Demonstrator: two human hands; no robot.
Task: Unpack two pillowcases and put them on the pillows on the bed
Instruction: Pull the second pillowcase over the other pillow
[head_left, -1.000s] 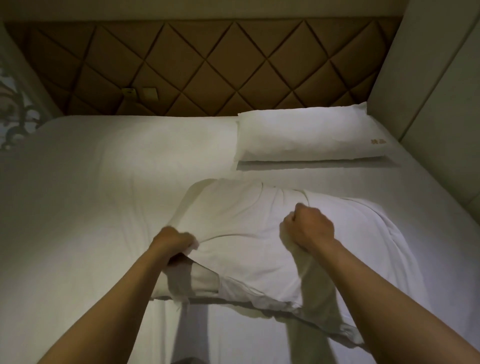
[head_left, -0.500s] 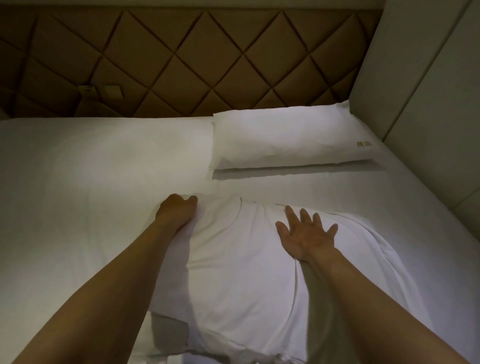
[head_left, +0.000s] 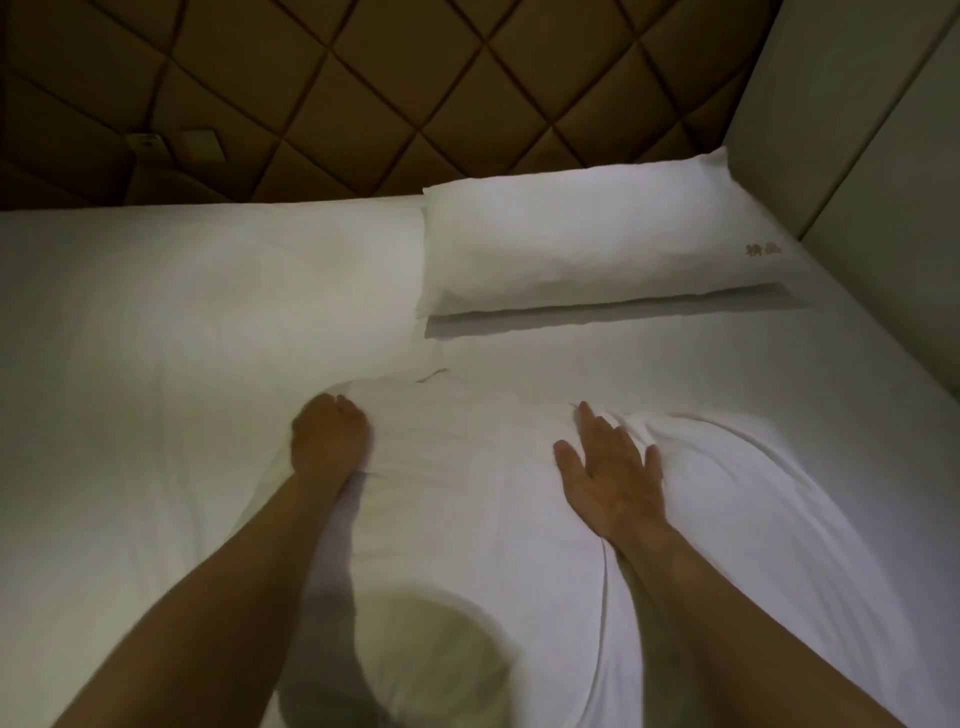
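Pillowcase (head_left: 493, 519), white and stuffed with a pillow, lies mid-bed (head_left: 156, 338) toward the near edge, with a blurred yellowish pillow end (head_left: 431, 660) showing at its near side. Right hand (head_left: 610, 475) lies flat on its far edge with fingers spread, pressing; left hand (head_left: 330, 441) is curled at its far left corner, can't tell if it's pinching cloth. Second pillow (head_left: 597, 249), already cased, sits in the bed's far right corner against the quilted headboard (head_left: 363, 93) and the wall panel (head_left: 857, 130).
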